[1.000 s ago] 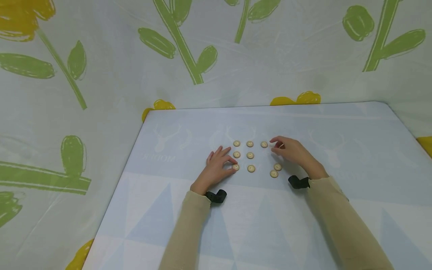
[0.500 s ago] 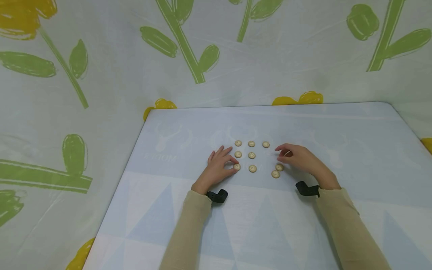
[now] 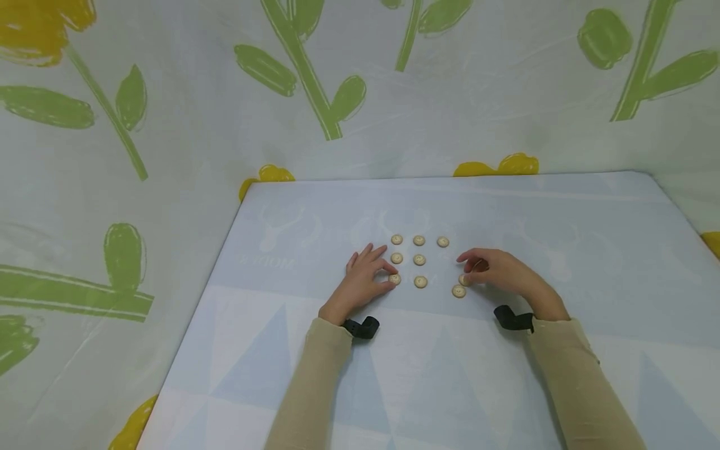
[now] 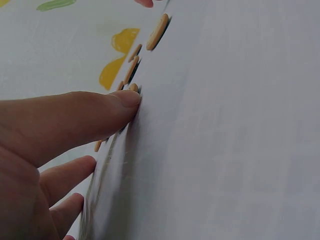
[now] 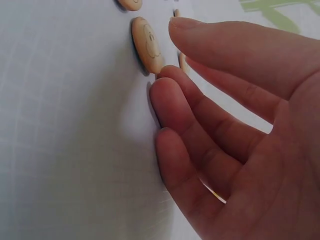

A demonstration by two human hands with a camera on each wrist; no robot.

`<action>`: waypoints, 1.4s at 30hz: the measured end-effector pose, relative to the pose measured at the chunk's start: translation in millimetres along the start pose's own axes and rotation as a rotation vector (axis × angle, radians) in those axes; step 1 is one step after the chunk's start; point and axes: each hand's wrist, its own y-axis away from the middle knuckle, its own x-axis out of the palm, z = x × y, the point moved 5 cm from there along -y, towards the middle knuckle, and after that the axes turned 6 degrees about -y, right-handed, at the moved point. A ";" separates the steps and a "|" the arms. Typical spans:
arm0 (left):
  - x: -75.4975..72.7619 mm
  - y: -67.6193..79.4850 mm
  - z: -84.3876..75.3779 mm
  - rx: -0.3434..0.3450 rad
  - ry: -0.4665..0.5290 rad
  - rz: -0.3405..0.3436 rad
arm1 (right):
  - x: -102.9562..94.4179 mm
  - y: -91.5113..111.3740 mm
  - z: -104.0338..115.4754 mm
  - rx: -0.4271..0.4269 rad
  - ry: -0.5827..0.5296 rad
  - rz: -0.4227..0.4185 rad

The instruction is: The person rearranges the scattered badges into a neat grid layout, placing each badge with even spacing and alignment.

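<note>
Several small round wooden discs lie on the table in the head view. My left hand (image 3: 362, 281) rests at the near-left disc (image 3: 395, 279), its thumb and index finger pinching the edges while the other fingers spread on the tabletop. On the right, my right hand (image 3: 495, 272) hovers low over a disc (image 3: 464, 280) that it partly covers. A second disc (image 3: 459, 291) lies right beside that one. In the right wrist view the fingers are bent near a disc (image 5: 147, 45) with a line drawing on it, and the thumb stays apart from it.
More discs stand in rough rows between the hands, among them a top-right disc (image 3: 443, 242), a middle disc (image 3: 419, 259) and a near disc (image 3: 420, 282). The pale blue-and-white patterned tabletop (image 3: 427, 375) meets a flower-printed cloth (image 3: 185, 125) at its far and left edges.
My right hand has come away from the top-right disc and moved nearer, down to the pair of discs on the right. My left hand keeps its place at the near-left disc.
</note>
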 end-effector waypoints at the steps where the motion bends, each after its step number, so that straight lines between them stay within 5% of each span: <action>1: 0.6 0.7 0.3 -0.001 0.001 0.002 | 1.2 0.4 -0.5 -0.001 -0.003 0.007; 20: -0.8 1.6 1.1 0.009 0.010 -0.006 | 9.1 4.5 3.3 -0.058 0.101 0.018; 42: -0.2 -1.3 -0.5 -0.003 -0.001 -0.001 | 6.5 2.7 -0.3 -0.055 0.093 0.048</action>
